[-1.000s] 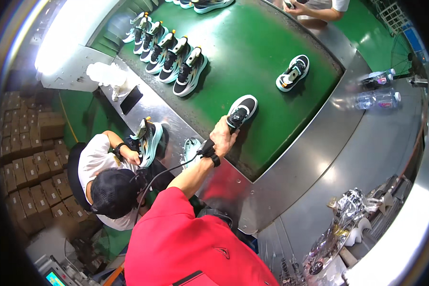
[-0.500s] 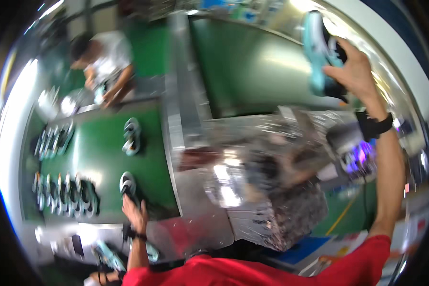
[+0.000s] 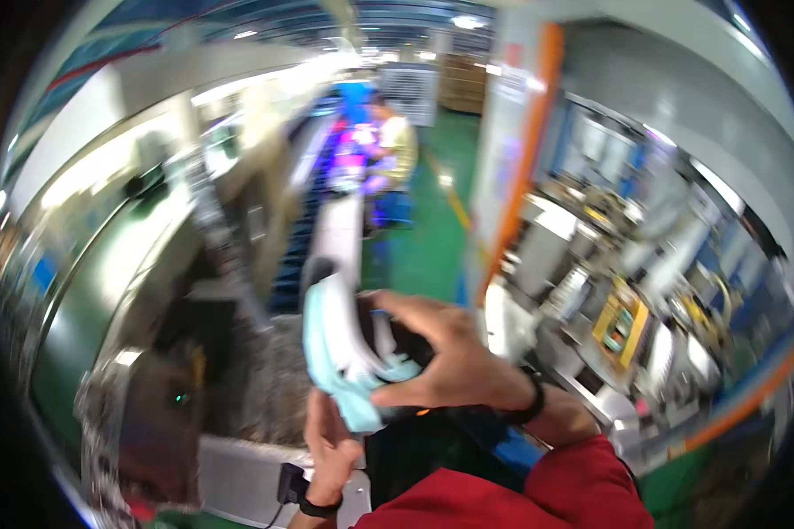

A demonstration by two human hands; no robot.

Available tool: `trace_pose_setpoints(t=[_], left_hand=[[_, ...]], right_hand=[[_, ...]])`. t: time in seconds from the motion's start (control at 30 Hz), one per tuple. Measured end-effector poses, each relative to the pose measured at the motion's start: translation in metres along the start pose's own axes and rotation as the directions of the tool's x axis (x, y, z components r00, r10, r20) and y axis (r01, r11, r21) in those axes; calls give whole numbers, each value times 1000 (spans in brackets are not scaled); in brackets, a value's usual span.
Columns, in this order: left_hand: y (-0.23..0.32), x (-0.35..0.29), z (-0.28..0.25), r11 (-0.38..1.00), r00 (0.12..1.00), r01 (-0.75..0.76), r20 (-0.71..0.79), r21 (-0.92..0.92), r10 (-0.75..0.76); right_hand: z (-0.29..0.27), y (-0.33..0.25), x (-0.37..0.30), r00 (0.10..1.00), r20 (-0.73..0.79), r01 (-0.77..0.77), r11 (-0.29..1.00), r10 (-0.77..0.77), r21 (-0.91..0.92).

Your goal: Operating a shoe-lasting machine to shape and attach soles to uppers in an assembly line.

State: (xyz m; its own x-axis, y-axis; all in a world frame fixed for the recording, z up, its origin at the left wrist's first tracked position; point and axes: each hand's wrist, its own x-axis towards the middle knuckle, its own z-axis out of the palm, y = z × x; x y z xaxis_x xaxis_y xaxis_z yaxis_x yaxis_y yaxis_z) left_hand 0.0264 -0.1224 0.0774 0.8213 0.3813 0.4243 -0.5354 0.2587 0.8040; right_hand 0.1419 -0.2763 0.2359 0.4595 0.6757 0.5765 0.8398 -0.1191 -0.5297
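A running shoe with a thick mint-green and white sole and a black upper is held in front of me, its sole turned to the left. My right hand grips it around the upper, with the thumb against the mint sole edge. At the shoe's lower end, my left hand takes hold from below; some of its fingers are hidden behind the shoe. Dark bands circle both of my wrists, and motion blurs the picture a little.
A dark box-like machine stands at lower left, beside a belt. Farther off, a person in a light top sits at a line. An orange-edged post rises right of the green floor. Cluttered equipment fills the right.
My view has swung right, away from the green table with rows of shoes. The shoe in my right hand is now before me, and my left hand has left another shoe to hold this one.
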Motion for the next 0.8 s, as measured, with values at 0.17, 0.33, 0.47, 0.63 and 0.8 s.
trace_pose_setpoints(t=[0.17, 0.33, 0.47, 0.63, 0.8], left_hand=[[-56, 21, 105, 940, 919, 318, 286, -124, -273], [-101, 15, 224, 827, 797, 534, 432, -176, -423], [-134, -9, 303, 813, 678, 581, 530, 38, -509], [-192, -15, 373, 739, 366, 608, 722, 292, -587], [-296, 7, 472, 677, 305, 626, 678, 386, -669]], right_hand=[[-70, 40, -96, 813, -50, -569, 810, 580, 144], [-111, 96, -242, 756, -248, -338, 686, 606, 645], [-127, 111, -313, 493, -502, -307, 682, 711, 664], [-181, 125, -403, 185, -659, -401, 669, 729, 626], [-217, 122, -488, -110, -820, -481, 691, 562, 539]])
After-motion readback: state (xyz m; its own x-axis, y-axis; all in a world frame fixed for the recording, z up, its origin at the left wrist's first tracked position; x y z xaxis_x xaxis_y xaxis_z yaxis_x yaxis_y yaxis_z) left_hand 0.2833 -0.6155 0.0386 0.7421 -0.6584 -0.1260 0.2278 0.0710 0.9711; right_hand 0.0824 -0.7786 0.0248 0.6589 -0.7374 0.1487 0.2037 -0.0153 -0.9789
